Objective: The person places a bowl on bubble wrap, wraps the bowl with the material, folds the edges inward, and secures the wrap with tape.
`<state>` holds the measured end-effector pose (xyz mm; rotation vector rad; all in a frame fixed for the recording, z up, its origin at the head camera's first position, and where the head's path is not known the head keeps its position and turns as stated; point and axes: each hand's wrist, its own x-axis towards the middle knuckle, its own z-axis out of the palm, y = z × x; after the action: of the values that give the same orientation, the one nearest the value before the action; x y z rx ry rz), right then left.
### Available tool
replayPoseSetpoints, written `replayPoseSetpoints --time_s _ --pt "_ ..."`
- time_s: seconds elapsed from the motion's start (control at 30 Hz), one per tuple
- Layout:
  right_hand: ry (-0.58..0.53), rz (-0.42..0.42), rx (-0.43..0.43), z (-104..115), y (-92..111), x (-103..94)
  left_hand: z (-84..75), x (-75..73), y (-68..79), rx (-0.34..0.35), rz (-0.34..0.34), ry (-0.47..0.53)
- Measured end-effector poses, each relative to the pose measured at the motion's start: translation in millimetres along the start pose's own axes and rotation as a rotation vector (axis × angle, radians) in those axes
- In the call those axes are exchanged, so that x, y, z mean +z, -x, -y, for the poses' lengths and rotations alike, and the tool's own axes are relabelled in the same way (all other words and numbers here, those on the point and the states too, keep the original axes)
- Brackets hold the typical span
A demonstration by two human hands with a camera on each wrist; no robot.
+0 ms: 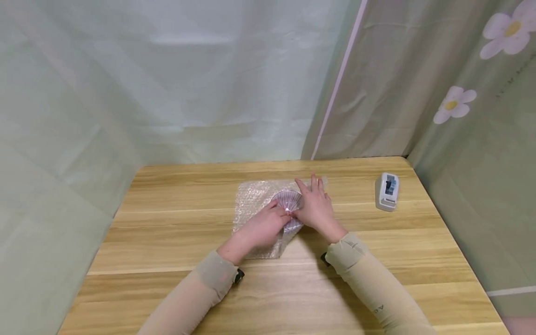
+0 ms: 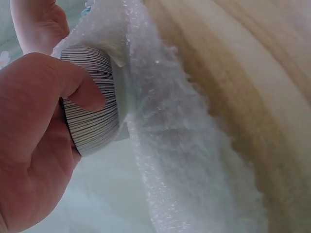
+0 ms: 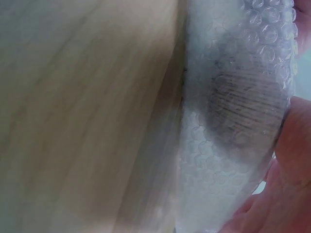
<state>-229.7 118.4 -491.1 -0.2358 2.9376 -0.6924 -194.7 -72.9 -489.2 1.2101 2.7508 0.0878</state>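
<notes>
A small bowl [image 1: 287,199] with dark, fine stripes sits on a sheet of bubble wrap [image 1: 253,195] on the wooden table. My left hand [image 1: 264,225] grips the bowl's near-left side; in the left wrist view the thumb [image 2: 85,92] lies on the striped outer wall. On the bowl's right side, my right hand [image 1: 316,207] holds a raised part of the wrap against it with the thumb, the other fingers spread toward the back. Through the wrap in the right wrist view, the striped wall [image 3: 248,104] shows blurred. The hands hide part of the rim.
A white tape dispenser [image 1: 388,190] stands on the right part of the table [image 1: 167,232]. Pale green curtains [image 1: 230,93] hang behind the table and along both sides, with printed flowers on the right one.
</notes>
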Motion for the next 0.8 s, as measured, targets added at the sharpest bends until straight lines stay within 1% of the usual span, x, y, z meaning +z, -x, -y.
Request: replayPoseSetpoints --time_s 0.13,0.3,0.43,0.53,0.6,0.67,0.77,0.8 --pt "-0.052 -0.013 -0.024 -4 0 2.0 0.9 2.8 1.4 0.011 -0.018 0.034" --pt "-0.109 -0.015 -0.039 -8 2 1.9 1.2 7.2 3.1 0.043 -0.068 0.025" --pt "-0.184 -0.036 -0.069 -14 3 1.0 -0.4 8.5 2.4 0.043 -0.069 -0.005" --pt "-0.275 -0.08 -0.084 -22 2 0.2 -1.3 8.3 2.7 0.037 -0.063 -0.017" --pt "-0.346 -0.126 -0.066 -29 0 -0.3 -0.9 8.4 3.5 0.038 -0.065 -0.013" --pt "-0.437 -0.179 -0.026 -37 -4 -1.7 0.0 8.7 4.2 0.038 -0.066 -0.01" --pt "-0.576 -0.251 0.069 -50 -12 -2.9 1.3 9.2 4.5 0.037 -0.06 -0.01" --pt "-0.618 -0.264 0.106 -55 -16 -3.1 1.5 9.1 4.3 0.036 -0.06 -0.011"
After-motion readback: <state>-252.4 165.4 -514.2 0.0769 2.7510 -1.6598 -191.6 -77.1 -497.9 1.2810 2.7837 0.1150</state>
